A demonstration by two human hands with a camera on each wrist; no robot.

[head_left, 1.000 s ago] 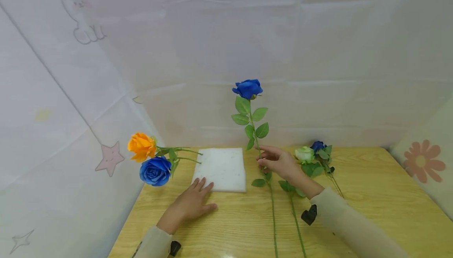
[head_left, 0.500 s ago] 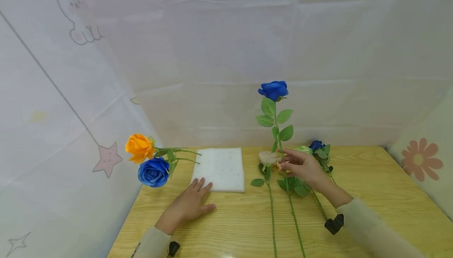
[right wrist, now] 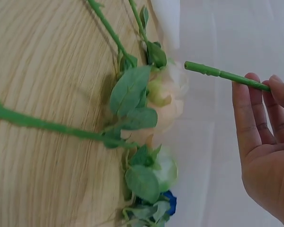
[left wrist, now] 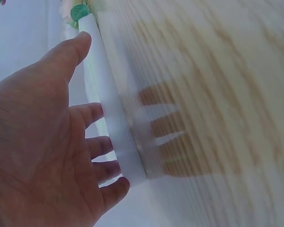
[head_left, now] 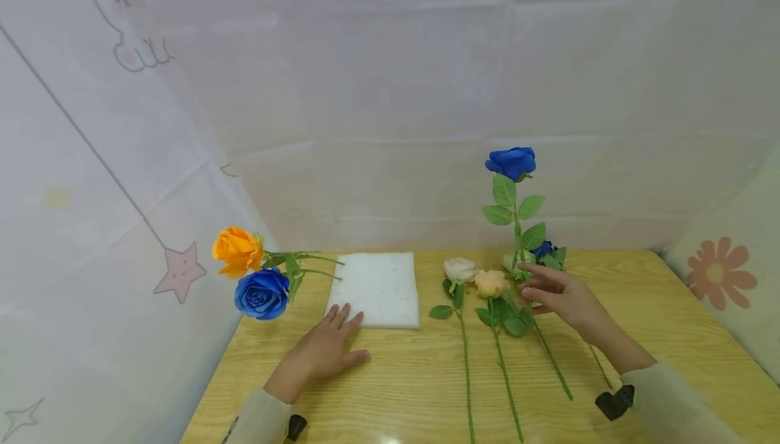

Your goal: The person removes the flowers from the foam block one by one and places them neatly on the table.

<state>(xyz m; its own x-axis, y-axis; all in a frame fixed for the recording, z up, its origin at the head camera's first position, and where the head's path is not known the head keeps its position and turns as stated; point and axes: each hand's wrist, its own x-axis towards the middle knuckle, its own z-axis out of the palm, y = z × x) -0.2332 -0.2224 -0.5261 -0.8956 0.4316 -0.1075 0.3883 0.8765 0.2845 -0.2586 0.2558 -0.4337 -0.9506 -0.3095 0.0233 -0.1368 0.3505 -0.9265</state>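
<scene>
My right hand point(head_left: 569, 302) pinches the green stem point(right wrist: 227, 74) of a blue rose point(head_left: 512, 164) between thumb and fingers. The bloom stands upright above the hand, and the stem's cut end juts free in the right wrist view. Fingers spread, my left hand point(head_left: 323, 348) lies with its fingertips on the near left edge of a white foam board point(head_left: 380, 295). In the left wrist view those fingers reach over the side of the foam board point(left wrist: 111, 99). An orange rose point(head_left: 237, 252) and another blue rose point(head_left: 262, 294) lean out leftward, their stems ending at the board's left edge.
On the wooden table point(head_left: 402, 390) right of the board lie a cream rose point(head_left: 460, 269), a peach rose point(head_left: 492, 283) and a pale green rose point(right wrist: 164, 171), stems toward me. A darker blue rose point(head_left: 544, 250) lies beyond my right hand. A pale cloth backdrop point(head_left: 390, 92) stands behind the table.
My right hand has moved right with the blue rose, from beside the board to over the pale green rose, uncovering the cream and peach roses. The left hand stays at the board.
</scene>
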